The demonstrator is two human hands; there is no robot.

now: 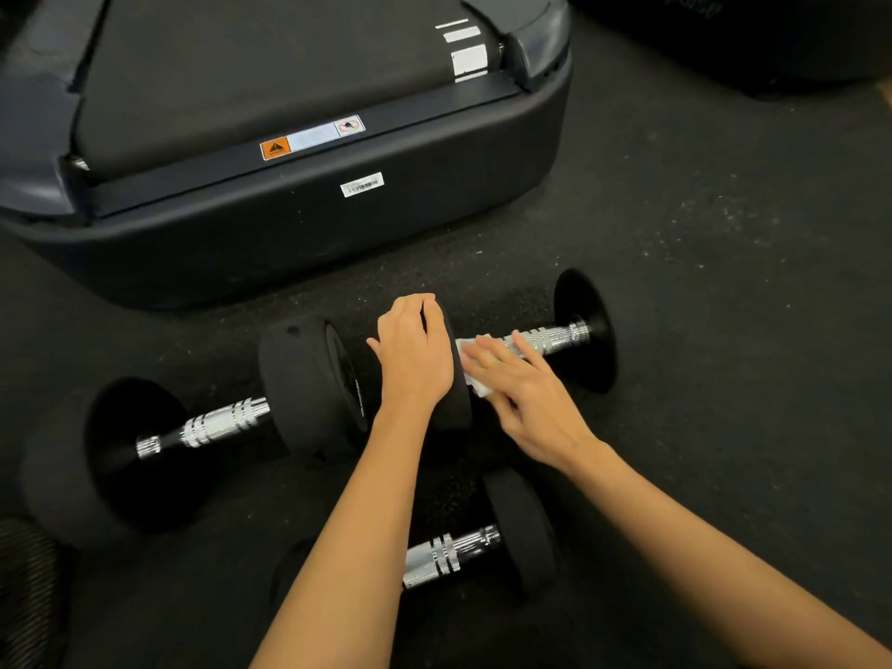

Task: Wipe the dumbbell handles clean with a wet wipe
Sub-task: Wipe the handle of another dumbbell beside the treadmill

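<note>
Dim scene, light falling from above. Glare is flashing off the chrome dumbbell handles (545, 340). Right hand (526, 393) is smearing with motion blur. Wide-angle bending is curving the edges; black surfaces are swallowing detail.

- Ahead of you the treadmill (309, 224) base walls off the far side; only a narrow strip of floor (724, 282) lies between it and the dumbbells.
- To your right the floor is open.
- Left dumbbell (202, 427) sits just beside the right dumbbell (555, 340), plates nearly touching, so there is no gap there.
- The near dumbbell (463, 552) lies under your forearms, blocking a low pull-back.
</note>
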